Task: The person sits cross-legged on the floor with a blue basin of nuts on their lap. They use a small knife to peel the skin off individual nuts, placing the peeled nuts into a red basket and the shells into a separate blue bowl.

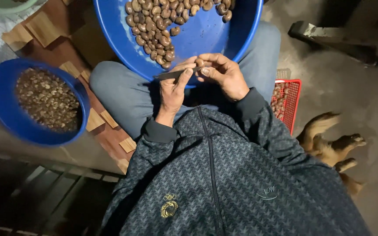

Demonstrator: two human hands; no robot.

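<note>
My left hand [171, 89] grips a thin dark knife [173, 74] that points left across my lap. My right hand [224, 74] pinches a single brown nut [200, 62] at its fingertips, right against the knife's end. Both hands meet over the near rim of a large blue basin [206, 35] resting on my knees. A heap of brown nuts [158, 30] lies in the basin's left and far part.
A smaller blue bowl [1, 109] full of small brownish pieces sits on the floor at left, beside wooden blocks [95, 120]. A red plastic basket [290, 105] with nuts stands at right. A brown dog [329, 146] lies by my right side.
</note>
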